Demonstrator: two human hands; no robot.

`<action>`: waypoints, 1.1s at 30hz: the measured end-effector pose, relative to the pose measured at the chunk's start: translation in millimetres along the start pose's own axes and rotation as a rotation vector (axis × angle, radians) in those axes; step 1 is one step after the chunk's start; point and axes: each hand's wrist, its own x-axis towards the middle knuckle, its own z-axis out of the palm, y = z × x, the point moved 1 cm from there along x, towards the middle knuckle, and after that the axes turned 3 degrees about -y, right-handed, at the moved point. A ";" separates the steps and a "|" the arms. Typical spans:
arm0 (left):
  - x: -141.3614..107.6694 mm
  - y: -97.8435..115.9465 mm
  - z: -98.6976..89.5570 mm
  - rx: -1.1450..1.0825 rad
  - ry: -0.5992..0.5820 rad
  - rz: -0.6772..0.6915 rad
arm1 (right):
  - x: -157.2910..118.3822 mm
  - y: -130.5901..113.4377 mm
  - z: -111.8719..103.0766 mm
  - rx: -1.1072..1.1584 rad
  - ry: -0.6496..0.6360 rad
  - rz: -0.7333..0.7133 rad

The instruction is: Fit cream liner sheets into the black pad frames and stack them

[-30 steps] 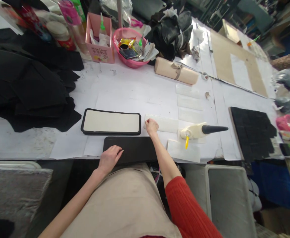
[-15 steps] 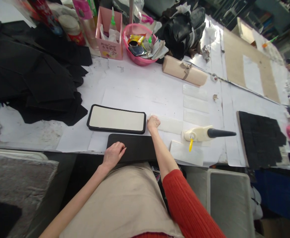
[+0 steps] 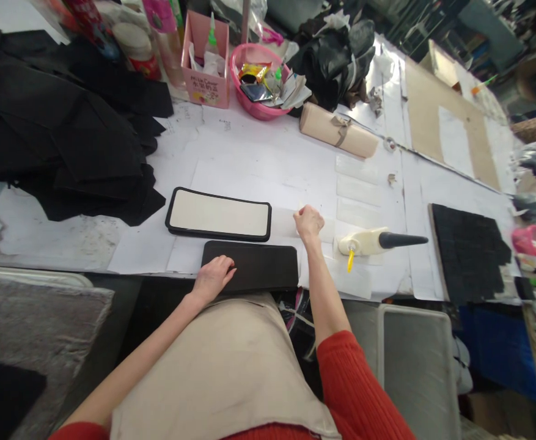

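My left hand (image 3: 212, 278) rests with curled fingers on the left part of a black panel (image 3: 263, 267) at the table's front edge; whether it pinches anything is hidden. My right hand (image 3: 309, 222) is closed over a translucent strip (image 3: 286, 225) to the right of a black-framed cream panel (image 3: 222, 214); what its fingers hold is too small to make out. A cream bottle (image 3: 363, 242) with a yellow nozzle and dark handle lies right of my right hand. Several translucent strips (image 3: 357, 190) lie in a column behind the bottle.
Black sheets (image 3: 66, 122) are heaped at the left. At the back stand a pink box (image 3: 207, 90) and a pink basket (image 3: 261, 111). A beige roll (image 3: 336, 131) lies before black bundled material (image 3: 332, 58). A black stack (image 3: 469, 252) sits at the right.
My right hand has moved right along the strip, away from the cream panel. My left hand stays on the black panel. The whole view has shifted slightly.
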 end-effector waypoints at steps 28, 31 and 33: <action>-15.4 -21.2 -25.2 -0.607 0.050 -0.161 | -202.9 100.6 -149.3 0.679 0.445 -0.245; -40.5 -35.6 -41.3 -0.694 0.073 -0.294 | -213.7 94.7 -152.6 0.699 0.415 -0.269; -61.1 -48.1 -46.5 -0.659 0.093 -0.356 | -218.9 89.3 -154.6 0.715 0.393 -0.283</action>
